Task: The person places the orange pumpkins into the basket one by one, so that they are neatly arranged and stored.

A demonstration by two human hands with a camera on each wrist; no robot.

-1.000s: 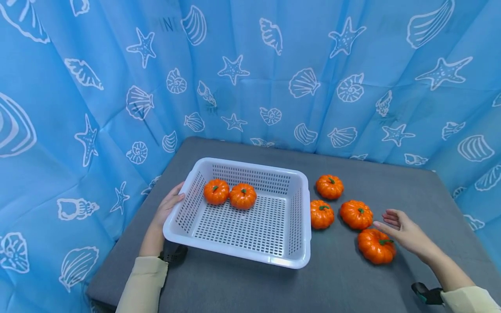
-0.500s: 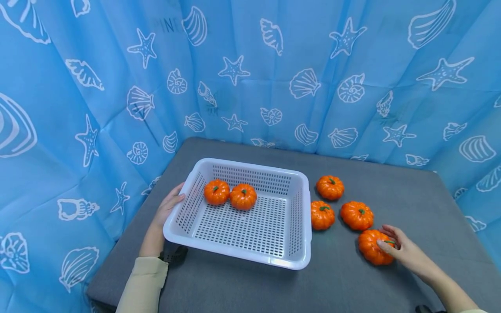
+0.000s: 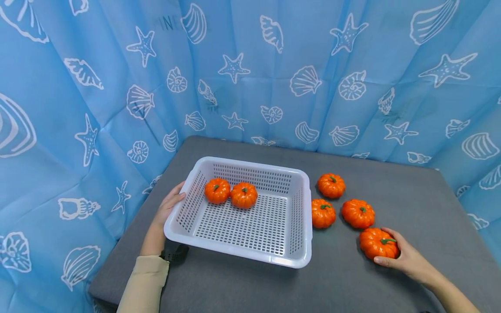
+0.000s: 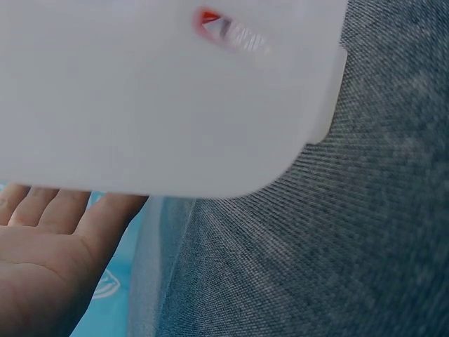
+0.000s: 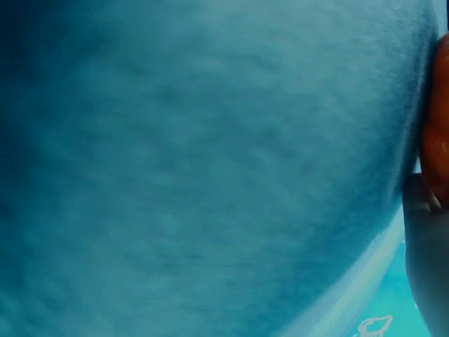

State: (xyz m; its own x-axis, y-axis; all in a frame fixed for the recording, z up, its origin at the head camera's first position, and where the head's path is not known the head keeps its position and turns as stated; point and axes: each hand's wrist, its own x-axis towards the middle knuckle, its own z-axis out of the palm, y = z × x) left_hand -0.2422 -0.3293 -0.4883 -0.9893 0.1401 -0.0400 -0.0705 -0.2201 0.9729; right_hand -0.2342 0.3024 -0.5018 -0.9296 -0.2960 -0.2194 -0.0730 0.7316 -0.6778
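My left hand (image 3: 169, 208) lies along the outer left side of a white perforated plastic basket (image 3: 238, 255), fingertips at its rim. In the left wrist view that hand's fingers (image 4: 66, 210) run straight up to the basket's pale wall (image 4: 154, 119). Two small orange pumpkins (image 3: 217, 191) with green stems sit inside, near the back left. My right hand (image 3: 411, 261) holds another small pumpkin (image 3: 377, 243) on the table, thumb at its front and fingers round its far right side. Only a slice of that pumpkin (image 5: 438, 126) shows in the right wrist view.
Three more pumpkins stand right of the basket: one at the back (image 3: 331, 186), one beside the basket wall (image 3: 323, 213), and one (image 3: 358, 214) just behind the held one. A grey cloth covers the table (image 3: 235, 287). A blue seashell curtain (image 3: 250, 78) hangs behind.
My right hand has come down from above the nearest pumpkin and now grips it, thumb in front. The pumpkin has barely moved. My left hand and the basket stay put.
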